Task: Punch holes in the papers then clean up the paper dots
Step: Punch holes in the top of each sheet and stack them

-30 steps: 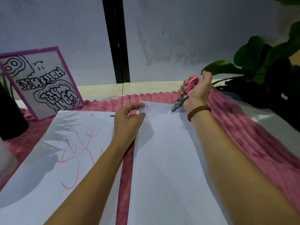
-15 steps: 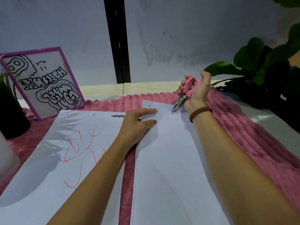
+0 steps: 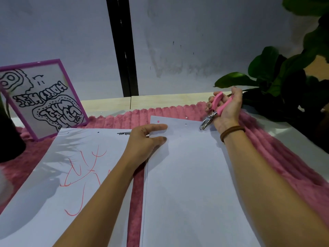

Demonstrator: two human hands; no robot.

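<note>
R hand (image 3: 227, 111) grips punch (image 3: 216, 109) at far edge of paper (image 3: 187, 175).

New second hole (image 3: 185, 124) in paper (image 3: 187, 175)

On mat (image 3: 284, 166) on counter (image 3: 106, 104): left sheet (image 3: 53, 175), right stack (image 3: 187, 184). Your left hand (image 3: 144, 141) on stack's far-left part; hole punch (image 3: 216, 107) in your right hand (image 3: 227, 111) at far edge. Frame (image 3: 41, 98) far left, plant (image 3: 277, 81) far right.

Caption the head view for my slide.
Right hand grips pink hole punch over top edge of blank paper; left hand rests on it.
</note>
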